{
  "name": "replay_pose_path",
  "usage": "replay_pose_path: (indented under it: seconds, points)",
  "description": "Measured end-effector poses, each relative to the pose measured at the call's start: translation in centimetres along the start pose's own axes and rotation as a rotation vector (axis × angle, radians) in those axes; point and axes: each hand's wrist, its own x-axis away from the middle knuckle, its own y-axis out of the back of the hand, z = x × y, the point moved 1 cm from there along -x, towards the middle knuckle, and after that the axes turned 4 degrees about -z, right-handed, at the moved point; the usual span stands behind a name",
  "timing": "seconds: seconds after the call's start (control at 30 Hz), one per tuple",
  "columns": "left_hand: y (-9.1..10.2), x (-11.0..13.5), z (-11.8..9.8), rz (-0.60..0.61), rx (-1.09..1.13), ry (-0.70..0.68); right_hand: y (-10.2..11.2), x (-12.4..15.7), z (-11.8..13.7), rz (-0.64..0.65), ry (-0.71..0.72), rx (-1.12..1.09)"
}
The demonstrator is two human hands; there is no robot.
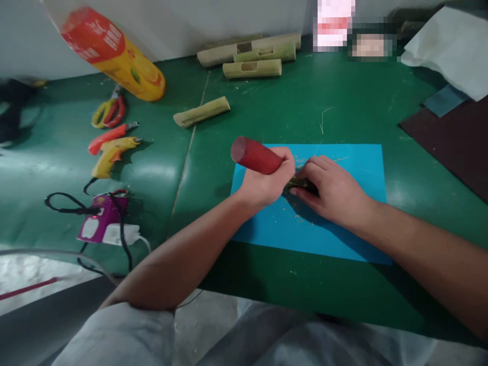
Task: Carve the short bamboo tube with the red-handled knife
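Note:
My left hand (267,183) is wrapped round the dark red cylindrical handle (253,154) of a tool, whose butt end points up and to the left. Its working end is hidden between my hands. My right hand (331,190) is closed over a small green bamboo piece (299,183), pressing it down on the blue mat (354,203). Only a short stretch of that piece shows between the two hands. Fine shavings and thin slivers lie scattered on the mat around them.
Several cut bamboo tubes (251,53) lie at the back, one more (201,112) closer. At left: a yellow-red bottle (114,51), scissors (109,112), an orange cutter (109,134), a yellow glue gun (110,155), a purple-white charger with black cord (102,223). White cloth (453,46) and a dark sheet (453,137) lie at right.

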Motion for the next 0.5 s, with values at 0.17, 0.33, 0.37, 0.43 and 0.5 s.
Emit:
replay_pose_path:
  seconds: [0.17, 0.33, 0.37, 0.43, 0.5]
  points:
    - [0.51, 0.08, -0.17, 0.061, 0.077, 0.069, -0.06, 0.00, -0.20, -0.009, -0.019, 0.002]
    - [0.26, 0.42, 0.53, -0.018, 0.183, -0.013, 0.12, -0.18, -0.48, -0.016, -0.038, -0.007]
    - [0.11, 0.45, 0.57, -0.040, 0.166, -0.033, 0.12, -0.21, -0.45, -0.014, -0.038, -0.001]
    - [-0.13, 0.49, 0.59, -0.073, 0.117, -0.067, 0.12, -0.25, -0.32, -0.013, -0.034, 0.016]
    - [-0.21, 0.52, 0.63, -0.083, 0.055, -0.070, 0.13, -0.24, -0.21, -0.014, -0.033, 0.035]
